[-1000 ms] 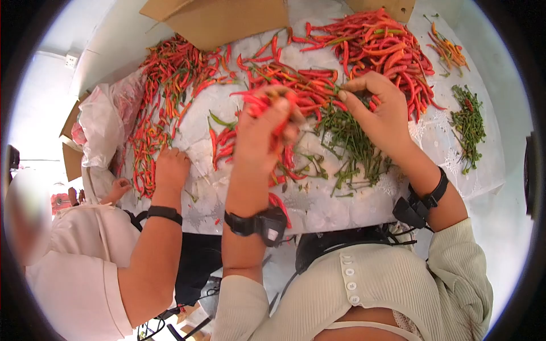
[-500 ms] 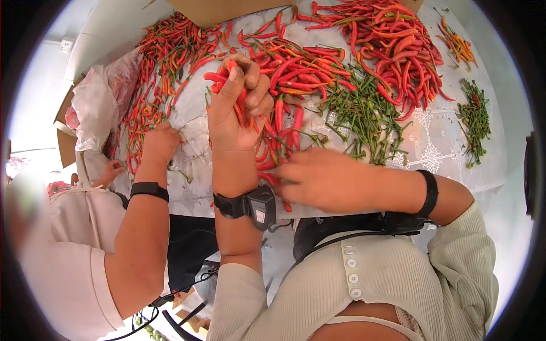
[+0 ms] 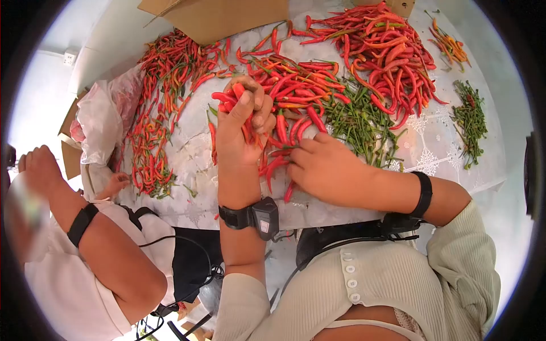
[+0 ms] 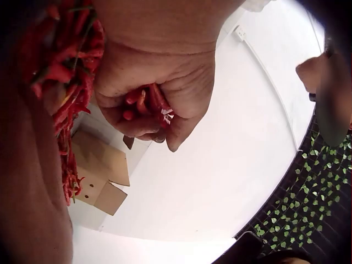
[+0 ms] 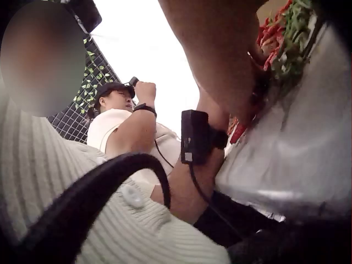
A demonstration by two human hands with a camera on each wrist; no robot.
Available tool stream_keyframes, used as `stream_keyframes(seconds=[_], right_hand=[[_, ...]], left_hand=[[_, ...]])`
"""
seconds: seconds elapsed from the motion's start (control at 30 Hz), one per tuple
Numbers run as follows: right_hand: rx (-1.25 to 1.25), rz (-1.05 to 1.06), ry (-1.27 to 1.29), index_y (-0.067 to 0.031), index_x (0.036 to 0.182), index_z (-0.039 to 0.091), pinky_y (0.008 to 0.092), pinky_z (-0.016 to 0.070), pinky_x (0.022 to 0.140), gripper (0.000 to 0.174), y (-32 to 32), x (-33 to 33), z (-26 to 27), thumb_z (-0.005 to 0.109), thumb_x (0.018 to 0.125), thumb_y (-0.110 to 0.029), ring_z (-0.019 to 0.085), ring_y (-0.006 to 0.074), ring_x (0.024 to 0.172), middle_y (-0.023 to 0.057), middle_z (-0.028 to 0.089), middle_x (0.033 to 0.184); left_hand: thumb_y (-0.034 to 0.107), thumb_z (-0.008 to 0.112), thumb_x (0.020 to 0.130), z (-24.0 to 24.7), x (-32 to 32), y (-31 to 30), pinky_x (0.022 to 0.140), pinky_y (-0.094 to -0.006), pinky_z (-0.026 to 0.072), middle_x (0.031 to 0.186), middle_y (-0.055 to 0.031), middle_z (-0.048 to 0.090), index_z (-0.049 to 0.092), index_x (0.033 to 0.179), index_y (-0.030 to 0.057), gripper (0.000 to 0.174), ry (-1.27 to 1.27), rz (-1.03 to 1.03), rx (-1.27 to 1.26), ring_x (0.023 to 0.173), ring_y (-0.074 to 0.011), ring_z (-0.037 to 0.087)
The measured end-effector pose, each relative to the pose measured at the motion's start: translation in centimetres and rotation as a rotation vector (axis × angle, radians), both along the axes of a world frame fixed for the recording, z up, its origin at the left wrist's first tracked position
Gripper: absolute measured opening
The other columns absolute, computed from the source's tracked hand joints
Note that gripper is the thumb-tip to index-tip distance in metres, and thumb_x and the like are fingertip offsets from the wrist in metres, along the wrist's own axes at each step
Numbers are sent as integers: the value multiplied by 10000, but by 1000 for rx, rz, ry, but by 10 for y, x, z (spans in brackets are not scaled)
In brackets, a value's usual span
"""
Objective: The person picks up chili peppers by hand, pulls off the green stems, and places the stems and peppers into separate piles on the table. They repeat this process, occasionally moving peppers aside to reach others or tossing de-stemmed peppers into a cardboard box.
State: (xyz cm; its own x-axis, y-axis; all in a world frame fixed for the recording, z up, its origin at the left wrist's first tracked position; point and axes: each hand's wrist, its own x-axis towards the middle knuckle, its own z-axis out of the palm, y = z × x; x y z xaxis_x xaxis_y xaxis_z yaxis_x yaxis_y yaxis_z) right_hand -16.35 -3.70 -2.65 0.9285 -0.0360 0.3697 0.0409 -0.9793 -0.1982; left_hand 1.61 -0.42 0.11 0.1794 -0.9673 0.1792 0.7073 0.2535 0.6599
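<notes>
In the head view, the left hand is raised above the table, fingers curled round several red chillies. The left wrist view shows that hand with chillies enclosed in its palm. Lower and to its right, the right hand lies palm down, its bent fingertips at loose red chillies near the table's front; whether it pinches one is hidden. In the right wrist view this hand is dark. Behind both hands spreads a middle pile of red chillies, beside green stems.
A large red chilli pile lies back right, with orange chillies and more stems beyond. Further chillies, a plastic bag and a cardboard box stand left and back. Another person's forearm is at left.
The right hand has come from beside the stems down to the front chillies. The left hand has shifted left, still holding chillies. The other person's hand has lifted off the table towards their head.
</notes>
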Motion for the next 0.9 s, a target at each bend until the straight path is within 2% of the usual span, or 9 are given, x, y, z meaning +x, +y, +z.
stream_keyframes(seconds=[0.13, 0.33, 0.43, 0.53, 0.63, 0.73, 0.9], right_hand=[[-10, -86, -91, -102, 733, 615, 326, 409, 710, 102, -16, -9, 2, 562, 676, -167, 527, 192, 839, 34, 542, 782], [-37, -238, -80, -102, 749, 612, 339, 399, 712, 109, -37, -19, 9, 555, 676, -157, 502, 201, 808, 39, 514, 760], [-13, -265, -169, -93, 745, 601, 345, 399, 709, 102, -38, -17, 7, 558, 674, -151, 496, 213, 797, 48, 503, 756], [70, -232, -199, -85, 761, 599, 351, 410, 731, 130, -35, -14, 8, 655, 649, -123, 504, 228, 825, 44, 528, 812], [114, -247, -241, -81, 795, 612, 358, 410, 759, 159, -35, -12, 8, 675, 659, -135, 513, 234, 863, 42, 539, 844], [89, -263, -145, -81, 820, 615, 367, 408, 774, 195, -41, -12, 0, 694, 651, -136, 517, 240, 887, 40, 544, 870], [209, -259, -154, -91, 859, 608, 380, 405, 781, 208, -44, -12, -1, 690, 673, -133, 523, 255, 877, 56, 550, 840]], left_hand=[[89, 617, 830, -1, 0, 0, 439, -198, 348, 747, -26, 487, 517, 979, 56, 183, -6, 1, 3, 566, -87, 425], [80, 621, 824, -1, -1, 0, 441, -198, 352, 734, -26, 485, 518, 968, 51, 180, 1, 22, 30, 565, -89, 426], [87, 607, 836, -1, -1, -1, 443, -201, 356, 740, -29, 492, 515, 966, 49, 165, -15, 8, 16, 567, -90, 433], [93, 590, 849, -2, -1, -1, 442, -208, 363, 750, -36, 501, 512, 967, 50, 148, 0, -1, 39, 558, -93, 440], [90, 577, 856, -3, -2, -1, 442, -216, 367, 749, -40, 506, 509, 967, 52, 136, 24, 9, 70, 540, -93, 442], [86, 584, 849, -2, -5, -1, 437, -220, 365, 742, -40, 506, 512, 961, 55, 136, -3, 43, 111, 531, -91, 446], [130, 546, 876, -4, -8, -2, 447, -207, 375, 750, -37, 469, 497, 971, 43, 137, -149, 19, 120, 543, -85, 419]])
